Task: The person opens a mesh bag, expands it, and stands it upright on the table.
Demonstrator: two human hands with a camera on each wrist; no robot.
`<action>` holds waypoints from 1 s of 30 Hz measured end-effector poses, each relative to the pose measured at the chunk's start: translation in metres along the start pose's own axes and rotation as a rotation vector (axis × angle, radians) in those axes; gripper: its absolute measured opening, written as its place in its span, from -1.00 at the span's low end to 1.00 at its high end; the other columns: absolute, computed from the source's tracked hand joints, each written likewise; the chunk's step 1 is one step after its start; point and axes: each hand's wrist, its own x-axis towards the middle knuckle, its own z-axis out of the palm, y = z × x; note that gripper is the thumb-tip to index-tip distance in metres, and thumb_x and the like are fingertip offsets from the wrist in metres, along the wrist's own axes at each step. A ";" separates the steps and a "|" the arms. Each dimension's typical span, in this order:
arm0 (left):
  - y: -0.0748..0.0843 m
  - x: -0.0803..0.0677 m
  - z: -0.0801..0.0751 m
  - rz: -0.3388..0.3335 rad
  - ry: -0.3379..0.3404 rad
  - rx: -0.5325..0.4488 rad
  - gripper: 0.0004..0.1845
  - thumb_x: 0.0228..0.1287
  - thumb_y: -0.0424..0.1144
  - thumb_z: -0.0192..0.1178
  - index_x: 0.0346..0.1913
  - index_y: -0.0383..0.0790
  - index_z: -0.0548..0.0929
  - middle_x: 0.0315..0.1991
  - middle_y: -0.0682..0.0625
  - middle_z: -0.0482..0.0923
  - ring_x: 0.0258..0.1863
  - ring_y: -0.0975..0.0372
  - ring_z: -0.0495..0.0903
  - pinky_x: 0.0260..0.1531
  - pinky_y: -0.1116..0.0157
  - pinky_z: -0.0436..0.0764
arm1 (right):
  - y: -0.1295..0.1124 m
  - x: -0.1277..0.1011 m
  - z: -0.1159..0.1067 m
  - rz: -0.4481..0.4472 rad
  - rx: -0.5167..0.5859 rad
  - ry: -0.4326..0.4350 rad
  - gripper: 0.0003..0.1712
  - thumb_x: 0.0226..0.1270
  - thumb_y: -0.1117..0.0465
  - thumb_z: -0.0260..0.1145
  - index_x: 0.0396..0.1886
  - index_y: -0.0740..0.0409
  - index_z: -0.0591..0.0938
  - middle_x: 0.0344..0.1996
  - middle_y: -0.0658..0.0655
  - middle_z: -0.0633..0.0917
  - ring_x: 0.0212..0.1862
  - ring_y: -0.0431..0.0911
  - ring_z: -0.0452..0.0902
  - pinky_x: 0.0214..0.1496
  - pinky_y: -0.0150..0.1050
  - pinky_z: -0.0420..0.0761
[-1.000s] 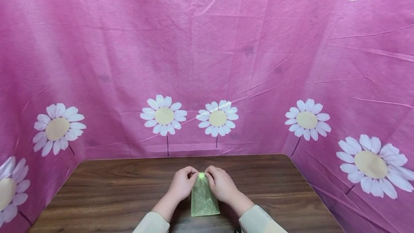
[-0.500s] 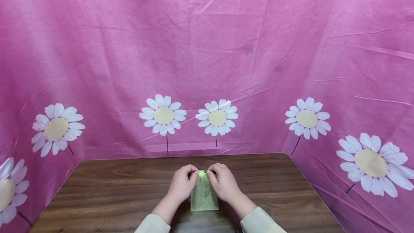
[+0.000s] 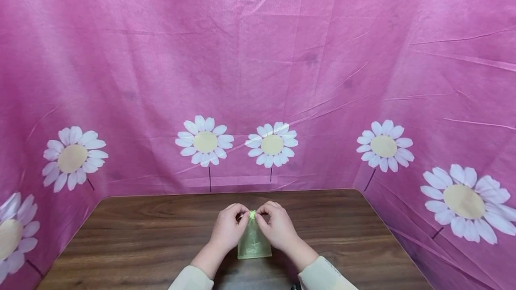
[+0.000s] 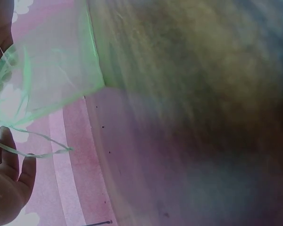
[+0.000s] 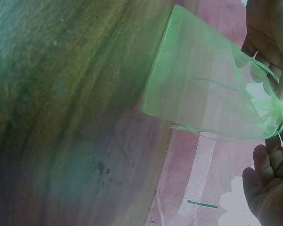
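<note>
A sheer light-green drawstring pouch (image 3: 255, 244) hangs between the two hands in the head view, its neck gathered tight at the top. My left hand (image 3: 230, 226) pinches at the left side of that neck. On the opposite side my right hand (image 3: 278, 226) does the same, thumb and forefinger together. A thin looped drawstring (image 4: 47, 154) trails below the neck in the left wrist view. The right wrist view shows the bunched neck (image 5: 272, 117) between the fingertips of both hands and the flat, see-through body of the pouch.
A dark wood-grain table (image 3: 153, 236) lies under the hands. Pink cloth (image 3: 258, 79) printed with daisies encloses its back and sides. A small dark object (image 3: 295, 287) pokes in at the bottom edge beside the right sleeve (image 3: 322, 274).
The pouch's bottom edge has shifted upward in the head view, and both hands have risen slightly. The fingertips stay at the gathered neck.
</note>
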 end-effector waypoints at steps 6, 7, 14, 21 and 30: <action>0.001 -0.001 -0.001 -0.002 -0.007 -0.014 -0.89 0.16 -0.29 0.28 -0.43 0.04 0.63 -0.45 0.26 0.53 -0.49 0.43 0.44 -0.45 0.45 0.46 | 0.000 0.001 0.002 -0.008 -0.013 0.029 -0.84 0.07 0.30 0.41 -0.50 -0.05 0.61 -0.48 -0.20 0.56 -0.39 -0.29 0.41 -0.34 -0.40 0.44; 0.001 -0.001 -0.001 -0.003 -0.007 -0.014 -0.89 0.16 -0.29 0.28 -0.43 0.03 0.63 -0.45 0.26 0.53 -0.49 0.43 0.44 -0.45 0.45 0.46 | 0.000 0.001 0.003 -0.009 -0.012 0.034 -0.84 0.06 0.31 0.41 -0.50 -0.04 0.61 -0.48 -0.20 0.56 -0.40 -0.29 0.41 -0.34 -0.40 0.44; 0.000 -0.002 -0.001 -0.023 -0.010 -0.007 -0.88 0.18 -0.28 0.27 -0.42 0.04 0.60 -0.44 0.26 0.52 -0.46 0.41 0.46 -0.41 0.42 0.48 | 0.001 0.000 0.004 -0.006 0.016 0.055 -0.82 0.06 0.33 0.41 -0.52 -0.04 0.61 -0.47 -0.21 0.56 -0.39 -0.29 0.42 -0.35 -0.40 0.44; 0.001 -0.003 -0.002 -0.029 -0.029 -0.004 -0.89 0.22 -0.28 0.24 -0.41 0.02 0.58 -0.45 0.25 0.48 -0.46 0.39 0.44 -0.40 0.41 0.47 | 0.004 -0.002 0.006 -0.008 0.061 0.052 -0.78 0.09 0.35 0.37 -0.53 -0.07 0.58 -0.48 -0.21 0.56 -0.42 -0.31 0.42 -0.45 -0.47 0.42; 0.000 -0.004 -0.001 -0.014 -0.047 -0.033 -0.87 0.23 -0.31 0.22 -0.41 0.01 0.56 -0.47 0.25 0.43 -0.48 0.39 0.40 -0.44 0.42 0.44 | 0.004 -0.004 0.007 0.001 0.103 0.062 -0.77 0.08 0.41 0.35 -0.52 -0.03 0.58 -0.51 -0.16 0.56 -0.48 -0.32 0.41 -0.51 -0.46 0.42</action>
